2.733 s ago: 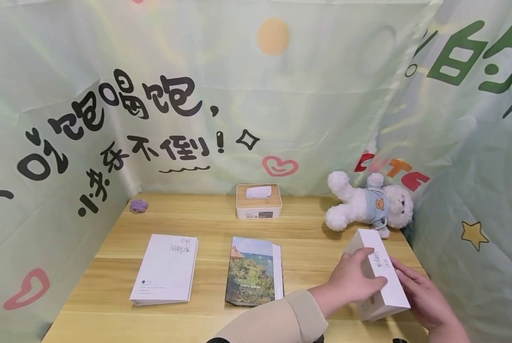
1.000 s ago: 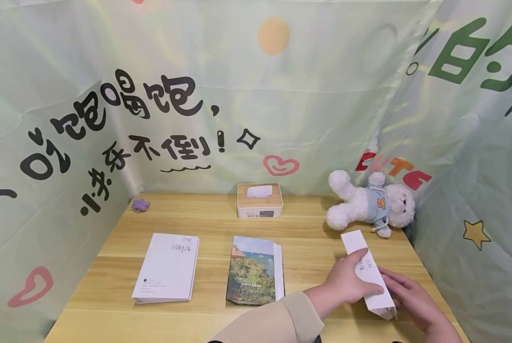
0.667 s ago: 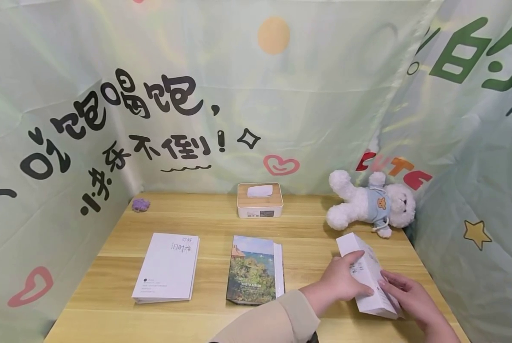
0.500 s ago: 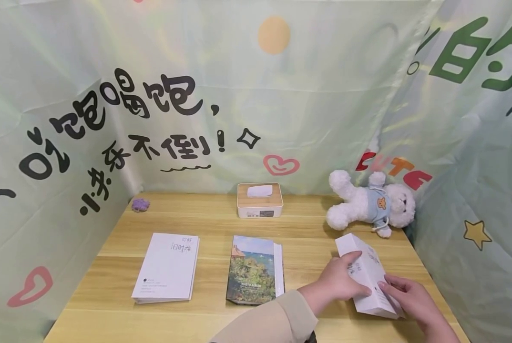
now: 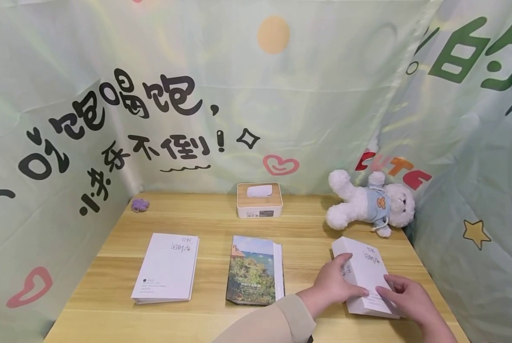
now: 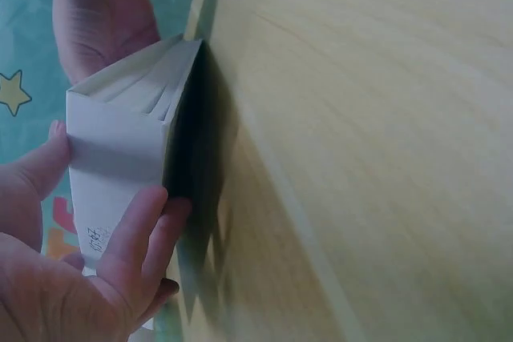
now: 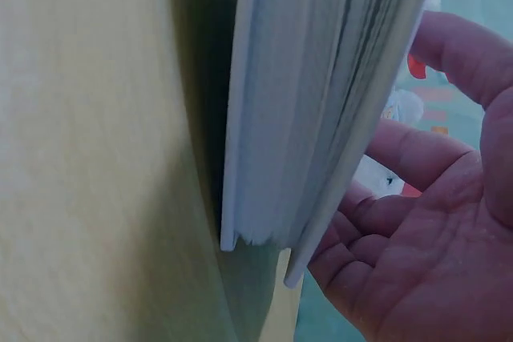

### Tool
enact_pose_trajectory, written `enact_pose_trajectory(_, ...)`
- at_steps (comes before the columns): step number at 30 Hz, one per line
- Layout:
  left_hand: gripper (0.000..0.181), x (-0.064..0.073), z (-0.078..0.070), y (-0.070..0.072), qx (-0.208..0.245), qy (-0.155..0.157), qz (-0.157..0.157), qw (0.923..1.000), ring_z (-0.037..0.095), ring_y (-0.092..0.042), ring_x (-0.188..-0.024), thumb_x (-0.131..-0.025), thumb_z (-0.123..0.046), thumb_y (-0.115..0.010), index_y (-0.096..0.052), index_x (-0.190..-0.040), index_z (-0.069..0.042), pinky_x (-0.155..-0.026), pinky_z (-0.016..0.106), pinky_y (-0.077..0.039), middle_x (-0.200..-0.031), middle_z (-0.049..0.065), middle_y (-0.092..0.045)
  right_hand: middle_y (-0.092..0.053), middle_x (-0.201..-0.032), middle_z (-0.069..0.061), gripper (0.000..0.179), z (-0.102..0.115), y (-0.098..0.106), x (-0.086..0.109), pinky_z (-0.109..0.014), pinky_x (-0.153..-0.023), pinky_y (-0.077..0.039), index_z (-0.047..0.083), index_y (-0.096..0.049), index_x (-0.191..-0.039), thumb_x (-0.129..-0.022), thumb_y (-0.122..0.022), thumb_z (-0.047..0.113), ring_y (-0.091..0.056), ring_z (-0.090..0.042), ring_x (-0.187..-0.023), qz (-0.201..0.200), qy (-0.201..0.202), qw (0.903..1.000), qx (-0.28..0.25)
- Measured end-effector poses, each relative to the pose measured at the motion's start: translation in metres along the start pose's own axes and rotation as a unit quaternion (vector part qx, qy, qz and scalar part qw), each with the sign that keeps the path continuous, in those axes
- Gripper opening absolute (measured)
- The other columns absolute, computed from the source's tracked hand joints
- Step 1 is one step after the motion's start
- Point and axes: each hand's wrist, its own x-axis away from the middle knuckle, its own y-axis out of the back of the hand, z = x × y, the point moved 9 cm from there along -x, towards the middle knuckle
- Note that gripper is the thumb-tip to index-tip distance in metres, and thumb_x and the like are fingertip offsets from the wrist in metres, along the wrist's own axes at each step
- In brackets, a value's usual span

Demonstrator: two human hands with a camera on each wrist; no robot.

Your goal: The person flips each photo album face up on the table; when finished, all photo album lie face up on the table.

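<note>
A thick white photo album (image 5: 365, 271) with handwritten-style lettering is at the right of the table. My left hand (image 5: 331, 281) grips its spine side, the thumb over the front cover and fingers along the spine. From the other side, my right hand (image 5: 410, 295) holds the page edge, its thumb on the cover. In the left wrist view, the album's pages (image 6: 148, 78) show between its covers, and left fingers (image 6: 132, 234) press the spine. The right wrist view shows the page block (image 7: 296, 102) beside the right palm (image 7: 417, 238). Whether the album's underside touches the table cannot be told.
A second white album (image 5: 166, 267) lies at left, and a landscape-covered photo album (image 5: 251, 269) in the middle. Behind them stands a tissue box (image 5: 259, 202). A white plush bear (image 5: 372, 202) lies behind the held album, near the curtain. A small purple object (image 5: 140, 205) sits at back left.
The white album has rolled from spine-up to cover-up and moved slightly left and nearer. My left hand has shifted left with it; my right thumb has come onto the cover.
</note>
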Motion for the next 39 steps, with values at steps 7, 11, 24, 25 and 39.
enact_pose_trajectory(7,0.096,0.000,0.006,-0.001,-0.007,0.007,-0.005,0.9999,0.015,-0.066,-0.110,-0.063,-0.030,-0.104,-0.059,-0.148,-0.034,-0.098,0.030,-0.053,-0.128,0.002,-0.071,-0.054,-0.140,-0.042,0.076,0.002,0.000,-0.001,-0.063,-0.099,-0.051,-0.022,-0.053,-0.139,-0.096,-0.080,0.035,-0.056,-0.055,-0.124,-0.010,0.007,0.9998,0.014)
enact_pose_trajectory(11,0.095,0.000,0.009,-0.003,-0.021,0.014,-0.005,0.9997,0.016,-0.066,-0.108,-0.063,-0.031,-0.104,-0.060,-0.147,-0.034,-0.095,0.031,-0.054,-0.125,0.002,-0.071,-0.052,-0.140,-0.045,0.072,0.006,0.002,0.001,-0.066,-0.101,-0.050,-0.022,-0.055,-0.135,-0.094,-0.082,0.030,-0.054,-0.060,-0.126,-0.023,0.024,0.9987,0.038)
enact_pose_trajectory(24,0.081,0.000,0.008,-0.008,-0.143,-0.008,0.011,0.9897,0.010,-0.064,-0.114,-0.071,-0.048,-0.098,-0.065,-0.143,-0.034,-0.094,0.027,-0.052,-0.125,-0.011,-0.071,-0.052,-0.135,-0.048,0.068,0.010,0.002,0.005,-0.068,-0.099,-0.049,-0.025,-0.057,-0.130,-0.090,-0.084,0.024,-0.054,-0.064,-0.122,-0.043,0.052,0.9948,0.076)
enact_pose_trajectory(25,0.081,0.000,0.009,-0.008,-0.137,-0.009,0.013,0.9904,0.010,-0.064,-0.115,-0.071,-0.047,-0.098,-0.065,-0.144,-0.034,-0.095,0.028,-0.052,-0.125,-0.010,-0.071,-0.052,-0.135,-0.048,0.068,0.010,0.002,0.005,-0.068,-0.099,-0.049,-0.025,-0.058,-0.130,-0.090,-0.084,0.024,-0.054,-0.064,-0.122,-0.044,0.052,0.9949,0.075)
enact_pose_trajectory(39,0.093,0.004,0.010,0.019,-0.107,-0.037,-0.002,0.9936,0.017,-0.062,-0.127,-0.078,-0.046,-0.093,-0.049,-0.158,-0.029,-0.104,0.034,-0.052,-0.143,-0.004,-0.065,-0.052,-0.137,-0.047,0.084,0.015,-0.003,0.002,-0.069,-0.104,-0.045,-0.025,-0.053,-0.134,-0.089,-0.085,0.039,-0.049,-0.063,-0.128,-0.013,0.008,0.9971,0.074)
